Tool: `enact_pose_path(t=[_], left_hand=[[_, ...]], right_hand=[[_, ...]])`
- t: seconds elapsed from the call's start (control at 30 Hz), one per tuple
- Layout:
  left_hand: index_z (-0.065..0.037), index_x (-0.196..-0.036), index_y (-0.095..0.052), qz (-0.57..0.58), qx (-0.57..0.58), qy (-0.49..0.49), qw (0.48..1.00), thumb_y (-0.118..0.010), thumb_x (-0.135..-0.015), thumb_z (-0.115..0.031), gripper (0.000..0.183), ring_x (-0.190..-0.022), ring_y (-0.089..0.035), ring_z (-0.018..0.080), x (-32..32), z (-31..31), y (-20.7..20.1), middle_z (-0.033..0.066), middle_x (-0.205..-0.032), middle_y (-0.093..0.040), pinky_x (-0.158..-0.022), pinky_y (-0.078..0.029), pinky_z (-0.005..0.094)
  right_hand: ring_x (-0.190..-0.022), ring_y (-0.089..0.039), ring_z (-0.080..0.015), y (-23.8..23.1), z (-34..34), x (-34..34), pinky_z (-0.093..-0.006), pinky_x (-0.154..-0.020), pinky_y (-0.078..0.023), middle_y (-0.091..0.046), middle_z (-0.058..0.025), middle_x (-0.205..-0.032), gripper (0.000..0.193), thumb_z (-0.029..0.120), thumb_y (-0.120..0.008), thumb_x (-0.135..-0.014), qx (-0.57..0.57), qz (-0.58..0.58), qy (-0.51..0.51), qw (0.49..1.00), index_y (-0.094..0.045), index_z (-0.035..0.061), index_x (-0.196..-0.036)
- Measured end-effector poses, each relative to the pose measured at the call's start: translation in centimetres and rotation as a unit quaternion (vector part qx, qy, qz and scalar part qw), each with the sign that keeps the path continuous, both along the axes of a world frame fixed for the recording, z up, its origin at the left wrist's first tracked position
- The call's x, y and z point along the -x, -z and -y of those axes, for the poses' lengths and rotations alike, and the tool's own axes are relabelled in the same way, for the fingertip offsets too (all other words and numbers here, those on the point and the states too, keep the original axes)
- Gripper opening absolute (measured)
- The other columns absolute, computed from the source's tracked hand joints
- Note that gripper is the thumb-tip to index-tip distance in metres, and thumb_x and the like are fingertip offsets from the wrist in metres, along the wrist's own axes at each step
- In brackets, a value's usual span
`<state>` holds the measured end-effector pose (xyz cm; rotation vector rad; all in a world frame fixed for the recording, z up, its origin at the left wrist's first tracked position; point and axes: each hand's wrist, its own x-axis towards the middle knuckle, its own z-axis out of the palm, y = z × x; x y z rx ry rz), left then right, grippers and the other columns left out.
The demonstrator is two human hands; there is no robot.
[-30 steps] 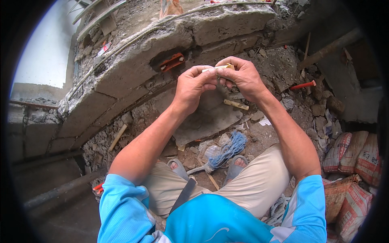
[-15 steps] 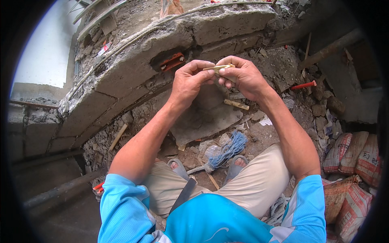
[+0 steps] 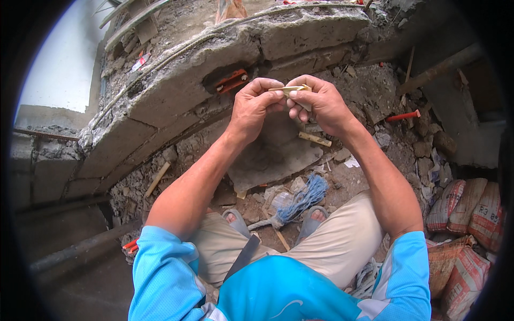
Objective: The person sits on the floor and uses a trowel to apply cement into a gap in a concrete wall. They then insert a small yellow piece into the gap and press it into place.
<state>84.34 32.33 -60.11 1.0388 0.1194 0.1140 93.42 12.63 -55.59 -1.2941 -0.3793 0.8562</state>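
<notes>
Both of my hands meet in front of me, over a grey slab and beside a block wall. A thin, pale yellowish strip (image 3: 289,89) lies between them; I cannot make out whether it is folded paper or a sliver of wood. My left hand (image 3: 254,108) pinches its left end between thumb and forefinger. At its other end, my right hand (image 3: 327,108) holds it between thumb and forefinger, with the remaining fingers curled beneath. The fingers partly hide the strip.
A broken block wall (image 3: 187,80) curves across the far side, with a red metal piece (image 3: 232,81) in its hole. Rubble, a short wood piece (image 3: 315,139), frayed blue rope (image 3: 308,199) and a red rod (image 3: 403,115) lie around. Filled sacks (image 3: 467,208) are stacked at right.
My two hands stay together on the strip, with only a slight shift of the fingers. The whole view has moved a little.
</notes>
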Motion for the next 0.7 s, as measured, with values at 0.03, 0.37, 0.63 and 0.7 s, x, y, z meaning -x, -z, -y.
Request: enact_pose_path(t=[0.03,0.37,0.63,0.7], left_hand=[[-0.001,-0.117,-0.074,0.005,-0.009,-0.004,1.0,-0.071,-0.103,-0.002,0.015,-0.097,-0.075,0.0151,0.0,0.0,0.1,0.0081,-0.11,-0.077,-0.087,-0.064,0.0321],[-0.001,-0.117,-0.073,-0.007,0.027,-0.014,1.0,-0.069,-0.105,-0.001,0.013,-0.102,-0.075,0.0192,-0.3,-0.1,2.8,0.0099,-0.114,-0.075,-0.089,-0.065,0.0355],[0.001,-0.129,-0.065,-0.189,0.115,-0.157,0.962,-0.072,-0.106,-0.021,0.033,-0.091,-0.072,0.0199,0.0,-0.7,6.1,0.0115,-0.109,-0.072,-0.079,-0.061,0.0344],[-0.001,-0.13,-0.065,-0.211,0.108,-0.169,0.957,-0.069,-0.109,-0.032,0.038,-0.092,-0.07,0.02,-0.3,-1.4,6.3,0.0105,-0.11,-0.071,-0.08,-0.06,0.036]], right_hand=[[-0.079,-0.075,-0.0122,0.1,0.0,0.0,-0.0253,-0.063,-0.056,-0.078,-0.0087,-0.098,0.018,0.014,-0.071,-0.106,0.005,-0.015,0.001,1.0,-0.073,0.001,-0.118],[-0.07,-0.07,-0.0119,2.1,-1.9,0.6,-0.0264,-0.059,-0.055,-0.074,-0.006,-0.09,0.019,0.018,-0.073,-0.106,0.034,-0.003,0.063,0.997,-0.072,0.0008,-0.114],[-0.074,-0.075,-0.0268,6.2,-8.5,-1.1,-0.0418,-0.063,-0.056,-0.074,-0.0149,-0.082,0.012,0.013,-0.074,-0.099,0.182,0.417,0.072,0.887,-0.074,0.0043,-0.107],[-0.08,-0.077,-0.0355,7.7,-10.1,-2.2,-0.0469,-0.069,-0.057,-0.075,-0.0194,-0.087,0.013,0.012,-0.073,-0.097,0.139,0.527,0.083,0.834,-0.075,0.0062,-0.108]])
